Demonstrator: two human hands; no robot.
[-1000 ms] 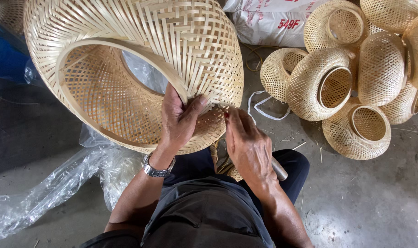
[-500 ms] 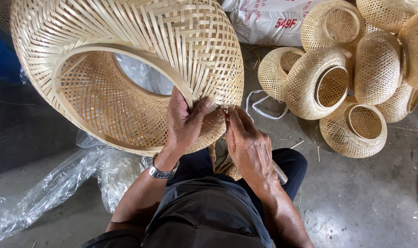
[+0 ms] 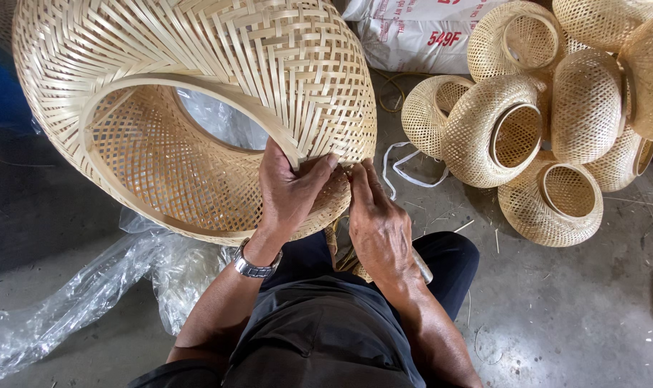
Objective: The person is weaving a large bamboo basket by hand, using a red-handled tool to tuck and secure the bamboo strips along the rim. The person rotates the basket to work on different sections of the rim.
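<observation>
Left hand (image 3: 289, 188) raised, fingers curled in pinch, wrist bent; right hand (image 3: 376, 224) alongside, fingers extended, fingertips nearly touching left thumb.

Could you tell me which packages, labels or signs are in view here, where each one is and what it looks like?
White sack: lies on the floor at the top centre, behind the large woven basket; bulging woven-plastic bag, white with red print.
Clear plastic wrap: crumpled on the floor at lower left, below the basket; transparent, unprinted.
No signs or screens in view.
</observation>
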